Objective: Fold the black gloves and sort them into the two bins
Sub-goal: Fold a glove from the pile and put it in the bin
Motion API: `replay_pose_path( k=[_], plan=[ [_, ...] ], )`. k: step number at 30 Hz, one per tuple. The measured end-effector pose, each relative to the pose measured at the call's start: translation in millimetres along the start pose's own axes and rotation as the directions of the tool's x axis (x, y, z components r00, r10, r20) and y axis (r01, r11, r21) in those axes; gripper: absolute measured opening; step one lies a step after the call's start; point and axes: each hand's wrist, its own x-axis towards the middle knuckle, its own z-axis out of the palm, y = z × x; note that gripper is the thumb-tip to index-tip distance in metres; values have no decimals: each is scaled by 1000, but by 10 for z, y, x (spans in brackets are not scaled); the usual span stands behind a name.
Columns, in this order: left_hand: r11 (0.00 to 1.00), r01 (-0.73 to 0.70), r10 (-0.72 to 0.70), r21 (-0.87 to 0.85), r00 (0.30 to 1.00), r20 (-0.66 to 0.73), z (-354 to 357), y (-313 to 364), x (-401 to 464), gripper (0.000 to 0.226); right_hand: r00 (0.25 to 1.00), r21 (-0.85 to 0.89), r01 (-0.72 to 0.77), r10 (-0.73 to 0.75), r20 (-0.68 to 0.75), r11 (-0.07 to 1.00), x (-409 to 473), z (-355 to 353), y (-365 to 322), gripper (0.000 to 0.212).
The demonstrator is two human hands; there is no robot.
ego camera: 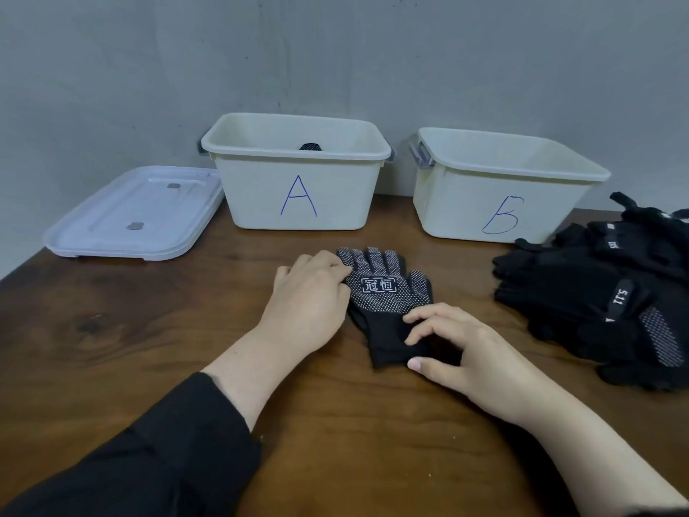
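A black glove with white grip dots [387,289] lies flat on the wooden table [149,330], fingers pointing away from me. My left hand [309,300] rests on its left edge, fingertips touching the dotted palm. My right hand [458,348] pinches the plain black cuff between thumb and fingers. Behind stand two white bins: bin A [298,195], with a bit of dotted black glove [310,146] showing inside, and bin B [496,195], whose inside is hidden. A pile of black gloves [604,292] lies at the right.
A white bin lid [138,214] lies flat left of bin A, at the table's back left corner. A grey wall stands close behind the bins. The glove pile reaches the right frame edge.
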Motion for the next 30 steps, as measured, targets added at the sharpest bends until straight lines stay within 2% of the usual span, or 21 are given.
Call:
replay_pose_path(
  k=[2,4,7,9,12,18,21,25,28,30],
  plan=[
    [1000,19,-19,12,998,-64,-18,-12,-10,36,1000,9,-1,1,-2,1000,-8,8,3,12],
    [998,-44,38,-52,993,-109,-23,6,-47,30,1000,9,-5,5,-14,1000,-14,24,13,11],
    [938,-252,265,-239,964,25,-57,57,-145,30,1000,10,4,-3,-20,1000,-14,43,23,12],
    [920,-317,355,-229,922,152,-65,93,-195,34,1000,11,14,-14,-14,1000,-8,41,27,12],
    [923,-338,371,-187,910,186,-61,104,-213,27,1000,62,3,-3,-8,998,-14,10,35,12],
    [898,-429,438,-94,891,121,-38,185,-221,11,1000,17,16,-16,-6,1000,-17,-10,61,23],
    [885,-452,461,-112,884,79,-94,202,-232,12,999,11,43,-43,-15,999,-20,3,60,29],
    [890,-425,453,-163,860,235,-125,134,-281,23,999,2,21,-21,29,1000,-20,15,43,22],
    [903,-404,429,-148,863,266,-125,136,-272,39,997,29,14,-16,79,999,-24,-66,55,26],
    [893,-431,450,-130,856,253,-116,164,-238,35,998,19,17,-18,66,1000,-38,-117,91,27]
  ],
)
